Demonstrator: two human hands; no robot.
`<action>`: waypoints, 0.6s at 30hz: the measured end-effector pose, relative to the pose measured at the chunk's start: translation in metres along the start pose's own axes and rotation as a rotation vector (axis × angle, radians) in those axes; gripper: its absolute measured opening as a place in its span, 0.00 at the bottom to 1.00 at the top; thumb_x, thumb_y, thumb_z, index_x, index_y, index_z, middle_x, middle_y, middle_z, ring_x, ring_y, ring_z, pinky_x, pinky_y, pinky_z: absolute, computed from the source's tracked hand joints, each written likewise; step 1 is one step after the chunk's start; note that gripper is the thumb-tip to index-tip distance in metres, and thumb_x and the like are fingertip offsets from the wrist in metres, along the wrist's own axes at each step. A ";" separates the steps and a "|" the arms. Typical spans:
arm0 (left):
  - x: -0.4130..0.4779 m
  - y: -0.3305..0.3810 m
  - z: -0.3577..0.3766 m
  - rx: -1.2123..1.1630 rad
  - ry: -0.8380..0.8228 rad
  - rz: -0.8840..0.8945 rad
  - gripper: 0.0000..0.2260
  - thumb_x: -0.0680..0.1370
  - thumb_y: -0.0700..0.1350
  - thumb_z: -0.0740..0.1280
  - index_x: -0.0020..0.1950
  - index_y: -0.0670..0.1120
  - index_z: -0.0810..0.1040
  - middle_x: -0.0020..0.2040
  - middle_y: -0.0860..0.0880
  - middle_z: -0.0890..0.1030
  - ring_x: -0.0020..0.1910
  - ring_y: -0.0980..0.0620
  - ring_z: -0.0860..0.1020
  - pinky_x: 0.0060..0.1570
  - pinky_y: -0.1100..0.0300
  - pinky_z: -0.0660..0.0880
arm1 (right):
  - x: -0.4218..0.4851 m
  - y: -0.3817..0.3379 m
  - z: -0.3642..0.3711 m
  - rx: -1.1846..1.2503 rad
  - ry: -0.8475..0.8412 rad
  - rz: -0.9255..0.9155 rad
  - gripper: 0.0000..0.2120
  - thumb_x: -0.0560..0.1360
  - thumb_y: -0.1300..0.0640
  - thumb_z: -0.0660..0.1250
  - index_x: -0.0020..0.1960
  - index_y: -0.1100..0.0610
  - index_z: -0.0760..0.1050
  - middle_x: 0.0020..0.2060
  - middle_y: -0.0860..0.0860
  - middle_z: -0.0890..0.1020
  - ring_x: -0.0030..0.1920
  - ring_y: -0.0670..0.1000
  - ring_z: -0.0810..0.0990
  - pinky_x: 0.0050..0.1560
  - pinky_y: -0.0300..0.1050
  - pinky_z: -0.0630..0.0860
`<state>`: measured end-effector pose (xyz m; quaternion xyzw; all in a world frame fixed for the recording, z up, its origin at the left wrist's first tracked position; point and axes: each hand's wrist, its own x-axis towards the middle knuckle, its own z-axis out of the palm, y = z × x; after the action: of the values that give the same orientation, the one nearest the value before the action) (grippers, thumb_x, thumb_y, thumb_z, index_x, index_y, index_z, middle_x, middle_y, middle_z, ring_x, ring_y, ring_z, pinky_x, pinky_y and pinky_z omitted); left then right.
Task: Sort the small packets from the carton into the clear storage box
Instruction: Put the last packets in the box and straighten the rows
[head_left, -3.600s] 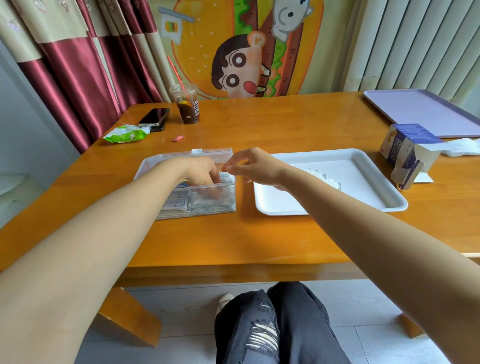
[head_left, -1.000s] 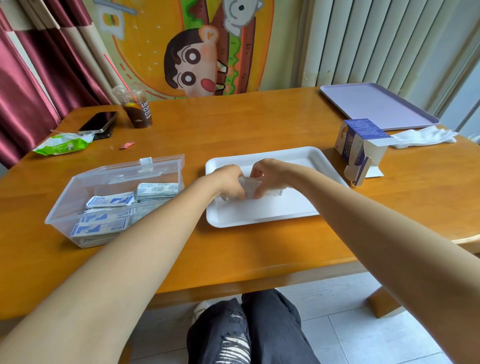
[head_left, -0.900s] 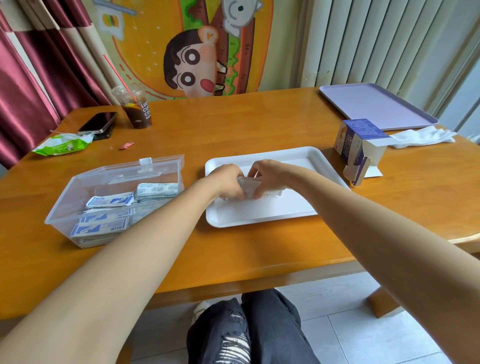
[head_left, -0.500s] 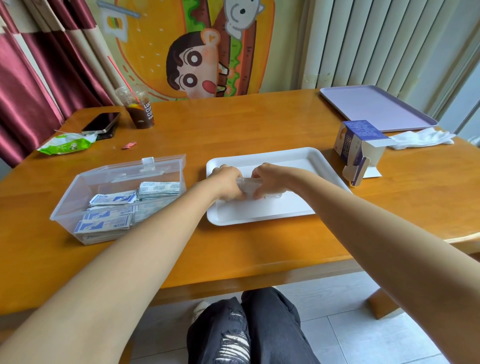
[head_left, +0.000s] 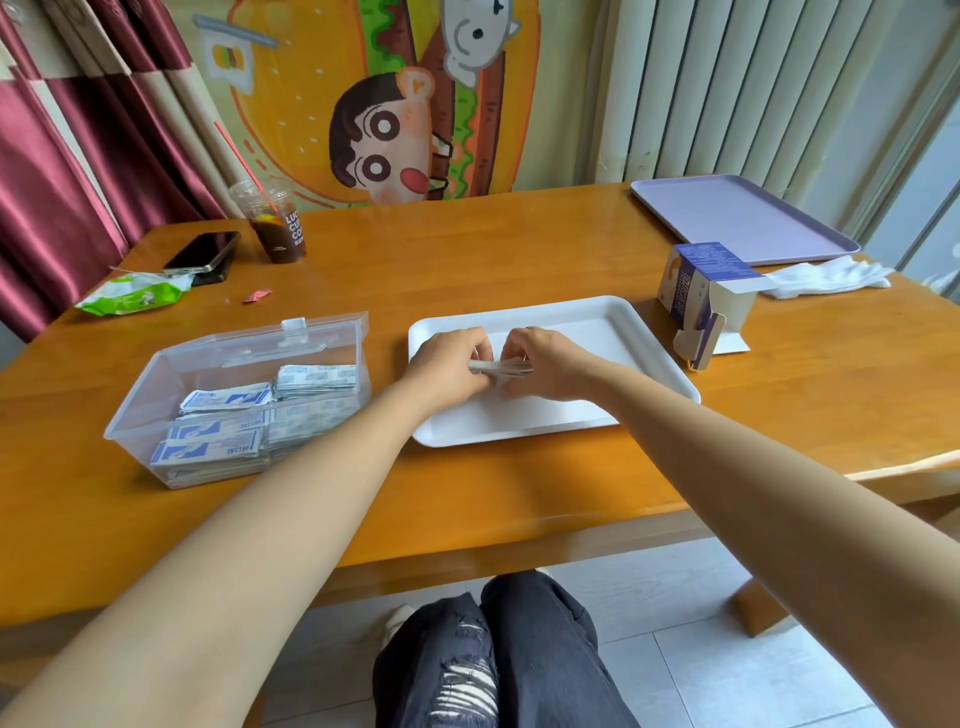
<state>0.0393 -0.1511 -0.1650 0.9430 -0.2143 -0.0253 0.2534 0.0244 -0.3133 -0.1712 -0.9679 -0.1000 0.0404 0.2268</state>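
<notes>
Over the white tray (head_left: 639, 332), my left hand (head_left: 449, 366) and my right hand (head_left: 543, 364) pinch a thin stack of small packets (head_left: 501, 368) between them, one hand at each end. The clear storage box (head_left: 156, 379) stands to the left with its lid open. Inside it lie several white and blue packets (head_left: 223, 421) in flat piles. The opened purple and white carton (head_left: 696, 291) stands on the table right of the tray.
At the back left are an iced drink cup (head_left: 275, 223), a phone (head_left: 202, 252), a green wrapper (head_left: 132, 296) and a small red scrap (head_left: 257, 295). A lilac tray (head_left: 737, 218) and white gloves (head_left: 826, 275) lie at the back right.
Both hands left the storage box and moved right to the white tray, where they gathered packets into a stack. Over the last second they have hardly moved.
</notes>
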 end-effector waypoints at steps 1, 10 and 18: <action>-0.002 -0.001 0.002 0.011 0.005 0.006 0.06 0.74 0.41 0.68 0.49 0.48 0.75 0.46 0.51 0.78 0.40 0.51 0.73 0.33 0.60 0.66 | -0.003 0.002 -0.001 0.003 -0.006 -0.007 0.15 0.71 0.57 0.72 0.54 0.58 0.72 0.47 0.51 0.75 0.46 0.52 0.72 0.42 0.42 0.65; 0.001 0.007 -0.005 0.115 -0.162 -0.023 0.16 0.73 0.51 0.67 0.56 0.50 0.67 0.52 0.50 0.76 0.51 0.47 0.75 0.49 0.55 0.68 | -0.019 0.001 -0.009 -0.119 0.020 -0.179 0.08 0.74 0.62 0.62 0.45 0.57 0.62 0.36 0.50 0.70 0.37 0.55 0.66 0.35 0.46 0.58; -0.004 0.004 -0.005 0.109 -0.289 0.008 0.15 0.78 0.50 0.65 0.61 0.43 0.70 0.57 0.43 0.71 0.51 0.45 0.74 0.48 0.54 0.72 | -0.019 0.007 -0.009 0.025 -0.052 -0.194 0.16 0.68 0.65 0.70 0.48 0.55 0.65 0.46 0.50 0.69 0.42 0.51 0.67 0.36 0.36 0.63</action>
<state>0.0349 -0.1505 -0.1587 0.9410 -0.2535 -0.1482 0.1685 0.0077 -0.3269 -0.1657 -0.9494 -0.1987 0.0444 0.2392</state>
